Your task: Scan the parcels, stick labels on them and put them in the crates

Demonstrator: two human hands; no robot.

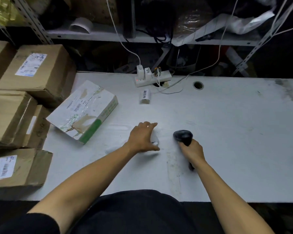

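Right hand (191, 152) grips scanner (183, 136); left hand (143, 137), fingers spread, covers white label (155, 140).

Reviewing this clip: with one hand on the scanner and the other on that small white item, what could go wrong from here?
The white-and-green parcel sits tilted against the brown boxes; a nudge might tip it. The left hand covers most of a small white item, so the scanner in the right hand may not read any code on it.

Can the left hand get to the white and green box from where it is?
Probably yes. The left hand rests on something small and white, the white and green box lies close by to its left, and only bare table lies between them.
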